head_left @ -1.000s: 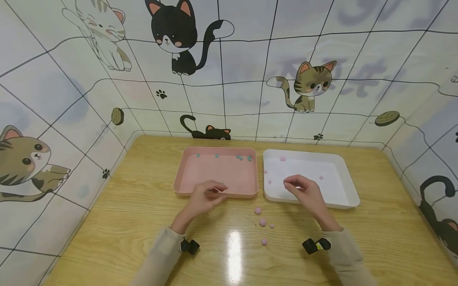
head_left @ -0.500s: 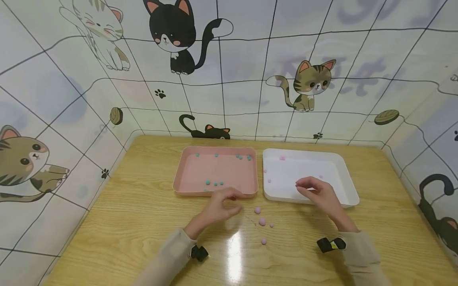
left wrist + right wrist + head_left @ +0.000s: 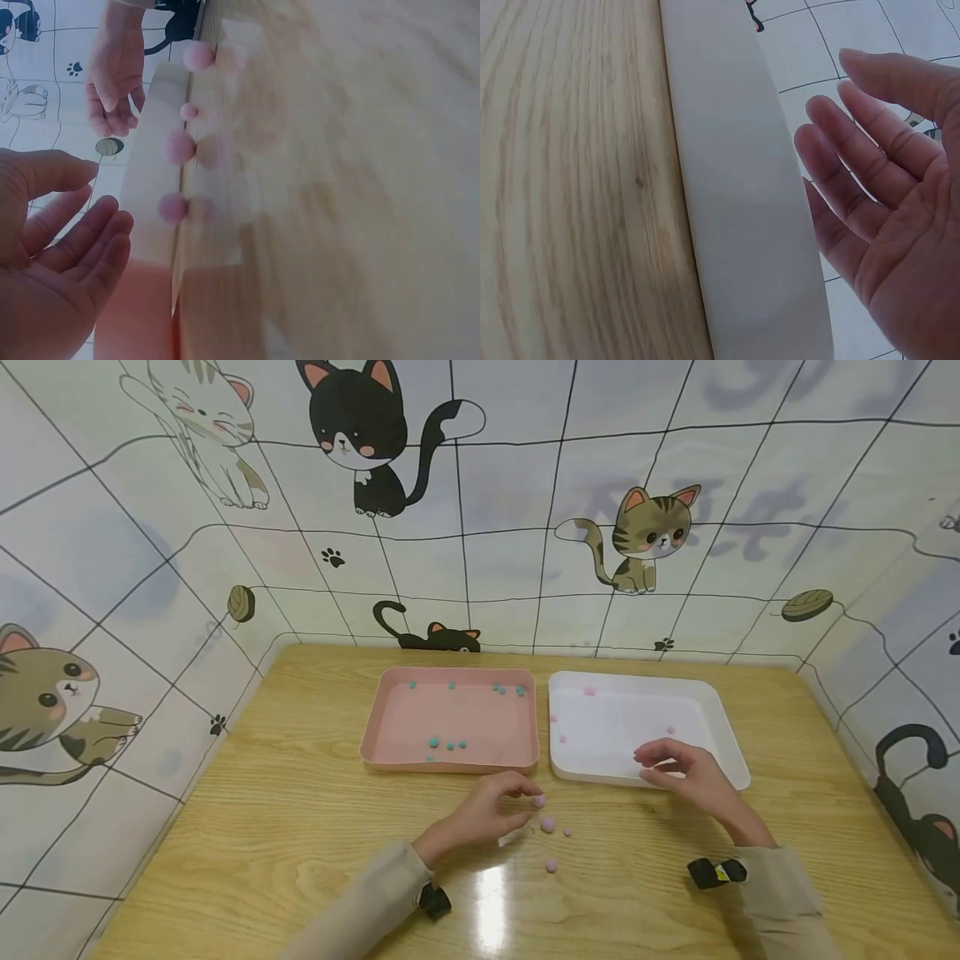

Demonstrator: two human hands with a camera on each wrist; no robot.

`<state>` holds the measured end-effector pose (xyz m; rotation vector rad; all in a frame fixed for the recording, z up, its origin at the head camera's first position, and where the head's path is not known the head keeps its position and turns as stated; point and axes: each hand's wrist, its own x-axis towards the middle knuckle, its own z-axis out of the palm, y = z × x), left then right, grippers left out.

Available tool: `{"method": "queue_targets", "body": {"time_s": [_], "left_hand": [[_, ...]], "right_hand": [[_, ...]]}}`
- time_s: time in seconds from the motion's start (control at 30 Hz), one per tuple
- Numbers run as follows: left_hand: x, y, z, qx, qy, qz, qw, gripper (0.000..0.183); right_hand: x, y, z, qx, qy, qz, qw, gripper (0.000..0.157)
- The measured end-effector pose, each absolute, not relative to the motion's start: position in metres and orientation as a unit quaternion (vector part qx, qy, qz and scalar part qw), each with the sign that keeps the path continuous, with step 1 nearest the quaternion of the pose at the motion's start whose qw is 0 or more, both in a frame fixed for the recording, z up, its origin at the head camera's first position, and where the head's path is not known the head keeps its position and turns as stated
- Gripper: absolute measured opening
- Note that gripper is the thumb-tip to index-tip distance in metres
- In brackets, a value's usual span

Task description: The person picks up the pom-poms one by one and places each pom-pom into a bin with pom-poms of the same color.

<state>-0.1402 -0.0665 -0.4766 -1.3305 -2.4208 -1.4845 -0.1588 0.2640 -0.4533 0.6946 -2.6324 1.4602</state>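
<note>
Left hand [image 3: 487, 810], lower centre of the head view: thumb and fingers well parted, nothing in its grasp, fingertips right by the uppermost of four pink balls [image 3: 547, 825] on the table [image 3: 300, 827]; whether they touch, I can't tell. Over to the right hand [image 3: 693, 779], right of centre, fingers loosely bent, holding nothing, above the near edge of the white tray [image 3: 622, 718]. Pink bits [image 3: 589, 691] lie in that one, teal balls [image 3: 433, 742] in the pink tray [image 3: 472, 717], mid-frame.
</note>
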Motion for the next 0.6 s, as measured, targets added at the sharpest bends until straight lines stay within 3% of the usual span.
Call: {"method": "queue_targets", "body": {"time_s": [0.2, 0.4, 0.6], "left_hand": [[-0.140, -0.057, -0.479, -0.400, -0.782, -0.478, -0.009, 0.026], [-0.141, -0.050, -0.482, -0.355, -0.793, -0.492, -0.060, 0.029], [-0.143, -0.045, -0.484, -0.330, -0.813, -0.475, -0.065, 0.026]], "right_hand": [[-0.160, 0.272, -0.458, 0.226, -0.859, 0.459, 0.014, 0.021], [-0.160, 0.277, -0.460, 0.233, -0.863, 0.449, -0.016, 0.016], [-0.161, 0.281, -0.465, 0.238, -0.863, 0.444, -0.030, 0.013]]}}
